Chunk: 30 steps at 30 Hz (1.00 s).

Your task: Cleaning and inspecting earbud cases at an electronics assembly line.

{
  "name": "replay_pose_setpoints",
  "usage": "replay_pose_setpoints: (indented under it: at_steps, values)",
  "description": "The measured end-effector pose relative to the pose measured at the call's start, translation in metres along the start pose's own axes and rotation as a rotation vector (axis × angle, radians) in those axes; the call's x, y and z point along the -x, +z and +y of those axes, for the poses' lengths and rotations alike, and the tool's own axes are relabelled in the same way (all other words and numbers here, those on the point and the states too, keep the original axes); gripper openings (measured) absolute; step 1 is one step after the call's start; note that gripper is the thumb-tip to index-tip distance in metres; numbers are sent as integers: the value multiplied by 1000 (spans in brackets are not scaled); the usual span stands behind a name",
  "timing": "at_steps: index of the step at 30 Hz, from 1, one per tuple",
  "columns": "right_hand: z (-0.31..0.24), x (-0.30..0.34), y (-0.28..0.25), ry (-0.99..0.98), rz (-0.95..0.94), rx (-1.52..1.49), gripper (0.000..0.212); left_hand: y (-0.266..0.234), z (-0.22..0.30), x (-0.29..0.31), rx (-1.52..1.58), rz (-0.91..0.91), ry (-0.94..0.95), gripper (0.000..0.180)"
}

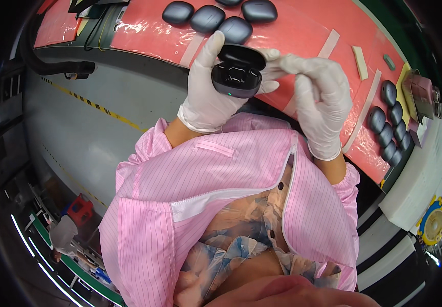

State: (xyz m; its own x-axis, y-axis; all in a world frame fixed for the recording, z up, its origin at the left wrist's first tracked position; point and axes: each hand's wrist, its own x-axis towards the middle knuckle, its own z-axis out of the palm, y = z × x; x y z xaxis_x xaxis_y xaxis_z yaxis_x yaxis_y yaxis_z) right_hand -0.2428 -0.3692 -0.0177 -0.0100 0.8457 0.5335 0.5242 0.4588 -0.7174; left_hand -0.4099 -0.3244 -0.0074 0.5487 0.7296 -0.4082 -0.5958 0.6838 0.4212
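An earbud charging case (236, 81), dark and glossy with its lid raised, rests in my left hand (206, 94). My gloved left thumb lies along its left side, and fingertips show past its right side. A small green light glows on the front of the case. Whether any earbuds sit in the black interior, I cannot tell. Just right of the case is my right hand (326, 97), also in a white glove. Its fingers are bent, the thumb tip close against the index finger; anything between them is hidden. Beyond the case, several closed cases (208, 19) lie on the pink mat.
The pink mat (149, 38) covers the bench, with pale tape strips across it. More closed cases (377, 119) are grouped at the right, near a pinkish bottle-like container (419, 94). A cream strip (360, 62) lies farther back. A small yellow-and-blue fan (432, 221) stands at lower right; a black hose (57, 67) hangs left.
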Motion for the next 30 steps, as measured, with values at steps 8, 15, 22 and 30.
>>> replay_pose_setpoints:
  at_steps: [8, 15, 22, 30]
  values:
    - [1, 18, 0, -70, -102, 332, 30, -13, -16, 2, -599, -161, 592, 78]
    - [-11, 17, 0, 126, 103, -34, 27, -12, -19, 1, -625, -140, 623, 83]
    - [7, 8, -9, 7, -101, 436, 29, -11, -18, 3, -614, -105, 554, 88]
    - [32, -10, -82, 72, 296, 294, 18, -30, -19, -4, -398, -207, 412, 89]
